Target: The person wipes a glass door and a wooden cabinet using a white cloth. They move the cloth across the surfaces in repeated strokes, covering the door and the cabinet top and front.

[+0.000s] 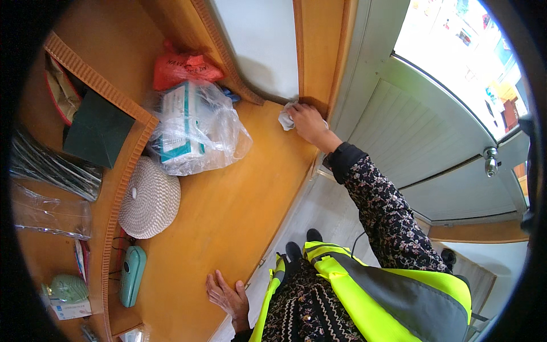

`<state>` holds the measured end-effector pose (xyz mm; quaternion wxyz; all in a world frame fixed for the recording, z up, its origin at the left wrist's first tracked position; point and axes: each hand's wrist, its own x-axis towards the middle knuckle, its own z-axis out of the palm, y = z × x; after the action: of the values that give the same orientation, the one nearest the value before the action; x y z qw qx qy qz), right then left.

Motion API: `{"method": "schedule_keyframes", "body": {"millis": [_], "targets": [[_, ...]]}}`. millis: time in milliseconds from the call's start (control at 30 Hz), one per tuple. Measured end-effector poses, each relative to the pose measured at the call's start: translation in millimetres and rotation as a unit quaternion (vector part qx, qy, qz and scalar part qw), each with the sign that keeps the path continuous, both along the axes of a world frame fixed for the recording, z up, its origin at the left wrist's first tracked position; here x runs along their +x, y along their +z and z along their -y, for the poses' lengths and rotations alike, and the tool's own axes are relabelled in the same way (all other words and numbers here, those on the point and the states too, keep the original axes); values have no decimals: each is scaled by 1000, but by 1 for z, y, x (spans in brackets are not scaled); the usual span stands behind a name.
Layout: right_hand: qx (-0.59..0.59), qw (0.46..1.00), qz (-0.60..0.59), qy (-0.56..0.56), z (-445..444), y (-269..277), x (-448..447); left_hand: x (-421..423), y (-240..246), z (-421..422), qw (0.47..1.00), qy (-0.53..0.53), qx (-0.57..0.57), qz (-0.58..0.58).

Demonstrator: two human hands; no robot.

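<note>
My right hand [308, 124] is closed on a crumpled white cloth or tissue [287, 116], pressed to the far corner of a wooden countertop [222, 209], against the wooden upright. My left hand [227, 296] rests palm down near the counter's front edge, fingers apart, holding nothing. Between the hands and the shelves, a clear plastic bag [218, 132] with a white and teal box inside lies on the counter. Behind it sits a red plastic bag [183, 68] bearing writing.
A round woven item [149, 199] and a teal case [133, 275] stand beside the wooden shelf unit [112, 213]. Its shelves hold a dark box [99, 128] and a green ornament [69, 288]. A grey door [421, 128] with a metal knob [491, 161] is at the right.
</note>
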<state>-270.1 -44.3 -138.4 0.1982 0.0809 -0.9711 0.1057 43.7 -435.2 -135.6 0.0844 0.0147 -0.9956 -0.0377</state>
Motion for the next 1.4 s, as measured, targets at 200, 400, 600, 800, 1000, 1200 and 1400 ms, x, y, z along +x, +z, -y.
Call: {"method": "schedule_keyframes", "body": {"millis": [200, 400, 600, 800, 1000, 1200, 1400], "targets": [[25, 998, -36, -40, -32, 1, 50, 2, -1, 1, 1000, 2, -17, 14], [-319, 918, 205, -113, -80, 3, 110, -1, -4, 2, 999, -9, -31, -11], [-842, 505, 171, -87, -87, -5, 139, -2, -3, 1, 1000, -3, -31, 5], [-895, 433, 105, -31, -55, 25, 121, 1, 0, 1, 1000, -8, -29, 8], [-465, 870, 77, -144, -33, 31, 79, 1, -1, 0, 999, 7, -32, 8], [-48, 994, -98, -16, 3, 13, 96, 0, -2, 0, 999, -1, -33, -8], [32, 999, 4, -30, 9, 2, 74, 1, 0, 1, 999, -1, -34, -2]]}}
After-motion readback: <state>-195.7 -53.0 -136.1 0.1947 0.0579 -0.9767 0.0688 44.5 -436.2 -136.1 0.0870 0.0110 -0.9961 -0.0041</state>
